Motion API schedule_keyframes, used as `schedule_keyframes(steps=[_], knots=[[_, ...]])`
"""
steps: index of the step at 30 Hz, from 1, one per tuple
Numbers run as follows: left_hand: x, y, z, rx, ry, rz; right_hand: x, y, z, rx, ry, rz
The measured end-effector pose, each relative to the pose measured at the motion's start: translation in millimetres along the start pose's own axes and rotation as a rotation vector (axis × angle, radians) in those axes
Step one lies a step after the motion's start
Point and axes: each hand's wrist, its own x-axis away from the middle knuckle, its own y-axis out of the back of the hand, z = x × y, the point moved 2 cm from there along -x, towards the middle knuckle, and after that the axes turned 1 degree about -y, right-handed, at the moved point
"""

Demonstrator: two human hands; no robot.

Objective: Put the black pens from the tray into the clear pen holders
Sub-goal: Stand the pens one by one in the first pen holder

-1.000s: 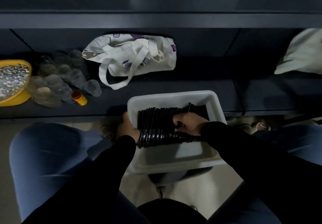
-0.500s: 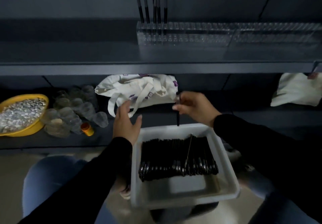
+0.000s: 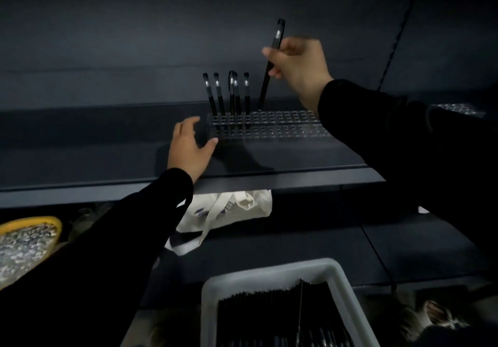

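Right hand pinches slim (glossy) black pen.

Both arms wear long black sleeves reaching the wrists, leaving the hands bare and ringless.
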Motion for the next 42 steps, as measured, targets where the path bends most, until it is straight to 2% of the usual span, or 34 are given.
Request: schedule_keyframes(steps=[7, 14, 20, 27, 30, 33, 35, 39, 42], knots=[[-28, -24, 20, -0.009, 0.110, 0.071, -40, -23, -32, 0.097, -0.115, 0.011], [-31, -30, 25, -0.100, 0.107, 0.147, -47, -35, -56, 0.181, -0.093, 0.121], [-31, -29, 25, -0.097, 0.087, 0.131, -30, -41, -78, 0.229, -0.143, 0.222], [-29, -29, 22, -0.145, 0.048, 0.126, -24, -36, -79, 0.244, -0.165, 0.232], [-24, -25, 18, -0.096, 0.048, 0.079, -4, -25, -76, 0.179, -0.194, 0.174], [-3, -15, 8, 0.149, 0.028, -0.078, 30, -8, -75, 0.164, -0.156, 0.178], [27, -10, 4, 0.202, -0.009, -0.101, 60, 3, -76, 0.144, -0.117, 0.223], [97, -10, 9, 0.123, -0.140, -0.082, 120, 14, -89, 0.174, -0.079, 0.287], [144, -15, 23, 0.030, -0.199, -0.031, 160, 13, -112, 0.139, -0.101, 0.277]])
